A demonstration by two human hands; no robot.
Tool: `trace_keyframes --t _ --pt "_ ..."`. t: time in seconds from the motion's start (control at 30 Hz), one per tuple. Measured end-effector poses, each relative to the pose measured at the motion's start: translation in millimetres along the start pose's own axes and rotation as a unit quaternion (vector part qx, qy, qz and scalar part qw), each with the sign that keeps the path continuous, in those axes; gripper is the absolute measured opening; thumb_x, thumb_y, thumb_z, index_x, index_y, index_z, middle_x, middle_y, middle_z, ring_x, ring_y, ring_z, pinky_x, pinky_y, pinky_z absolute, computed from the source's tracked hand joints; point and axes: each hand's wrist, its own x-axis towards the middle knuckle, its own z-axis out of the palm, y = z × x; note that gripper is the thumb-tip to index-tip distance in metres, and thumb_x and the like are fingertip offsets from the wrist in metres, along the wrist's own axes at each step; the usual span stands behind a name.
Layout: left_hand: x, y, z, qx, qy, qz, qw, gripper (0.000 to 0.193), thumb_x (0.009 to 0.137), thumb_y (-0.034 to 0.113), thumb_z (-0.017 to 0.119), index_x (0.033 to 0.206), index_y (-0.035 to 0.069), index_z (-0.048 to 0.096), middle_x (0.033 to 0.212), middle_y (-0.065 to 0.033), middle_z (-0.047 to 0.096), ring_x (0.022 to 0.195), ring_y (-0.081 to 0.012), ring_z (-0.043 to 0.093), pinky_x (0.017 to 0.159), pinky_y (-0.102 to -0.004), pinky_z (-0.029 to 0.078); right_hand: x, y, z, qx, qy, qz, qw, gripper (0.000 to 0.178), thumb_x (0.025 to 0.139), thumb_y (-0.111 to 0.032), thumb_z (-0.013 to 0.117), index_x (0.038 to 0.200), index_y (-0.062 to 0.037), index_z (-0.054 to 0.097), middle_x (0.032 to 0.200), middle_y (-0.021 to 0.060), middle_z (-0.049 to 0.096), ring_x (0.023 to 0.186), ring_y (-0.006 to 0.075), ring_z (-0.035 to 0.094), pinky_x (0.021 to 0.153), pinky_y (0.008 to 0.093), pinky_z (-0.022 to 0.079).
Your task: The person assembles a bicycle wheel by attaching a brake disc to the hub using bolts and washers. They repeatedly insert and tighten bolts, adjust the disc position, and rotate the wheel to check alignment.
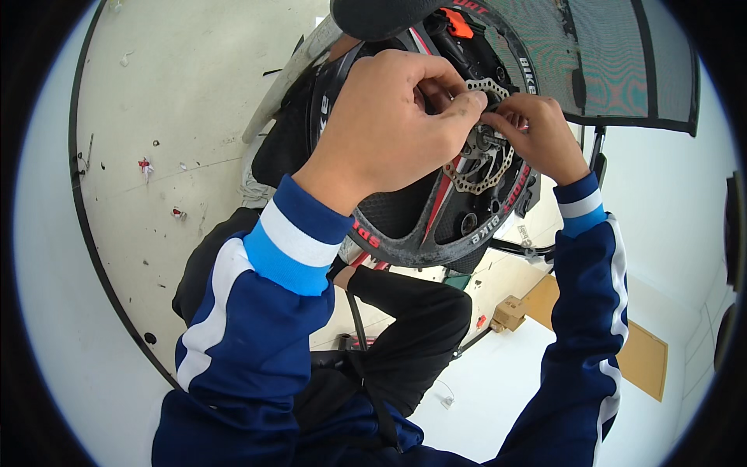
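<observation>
A small black bicycle wheel (426, 254) with red and white spokes lies in front of me, its side facing up. A perforated metal brake disc (467, 185) is at its centre, around the hub (489, 142). My left hand (401, 121) is over the wheel's left part, thumb and forefinger pinched together at the disc's upper edge. My right hand (538, 131) comes from the right, its fingertips closed together just above the hub, close to the left thumb. Whatever is between the fingers of either hand is hidden or too small to make out.
A rounded black pad (381, 17) overhangs the wheel at the top. An orange piece (457, 23) lies beyond the disc. Dark mesh panel (615, 62) stands at upper right. A small cardboard box (510, 312) and tan board (642, 358) are lower right. Scraps (145, 166) litter the left floor.
</observation>
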Motion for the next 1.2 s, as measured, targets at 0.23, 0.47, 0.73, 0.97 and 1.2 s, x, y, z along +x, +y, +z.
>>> trace_keyframes --t 0.23,0.47,0.73,0.97,1.2 --pt "0 -2 0 0.009 -0.006 0.0 1.0 0.017 0.092 0.016 0.069 0.092 -0.001 0.074 0.072 0.0 0.065 0.063 -0.0044 0.054 0.056 -0.0203 0.039 -2 2 -4 0.047 0.008 0.036 0.998 0.019 0.086 -0.015 0.074 0.086 0.0032 0.07 0.073 0.0145 0.068 0.063 0.0261 0.067 0.061 0.0333 0.052" --pt "2 -3 3 0.014 -0.005 0.011 1.0 0.016 0.091 0.015 0.069 0.091 0.0 0.074 0.072 0.0005 0.065 0.063 -0.0042 0.053 0.056 -0.0202 0.039 -4 5 -6 0.068 -0.01 -0.012 0.998 0.012 0.08 -0.004 0.074 0.091 0.0014 0.072 0.078 0.0122 0.071 0.071 0.0224 0.07 0.068 0.0305 0.055" --pt "3 -7 4 0.022 -0.005 0.005 1.0 0.017 0.092 0.016 0.068 0.091 0.0 0.074 0.072 0.0 0.065 0.062 -0.0044 0.053 0.056 -0.0202 0.039 1 5 -1 0.029 -0.025 -0.041 0.998 0.02 0.08 -0.007 0.07 0.097 0.0027 0.069 0.078 0.0143 0.066 0.07 0.0282 0.066 0.067 0.036 0.052" --pt "3 -6 4 0.037 -0.002 0.017 0.999 0.017 0.092 0.016 0.068 0.092 0.0 0.074 0.072 -0.0003 0.065 0.062 -0.0048 0.054 0.056 -0.0206 0.04 6 1 0 0.05 -0.058 -0.03 0.997 0.02 0.08 -0.009 0.068 0.097 0.0035 0.068 0.077 0.017 0.063 0.069 0.0316 0.061 0.066 0.0396 0.05" --pt "4 -7 7 0.026 -0.009 0.003 1.0 0.016 0.091 0.015 0.069 0.092 0.0 0.075 0.072 0.0 0.066 0.062 -0.0047 0.054 0.056 -0.0202 0.04 -1 7 -10 0.071 -0.028 -0.012 0.997 0.018 0.083 -0.008 0.07 0.096 0.0034 0.069 0.082 0.0132 0.068 0.071 0.0225 0.066 0.069 0.0322 0.053"
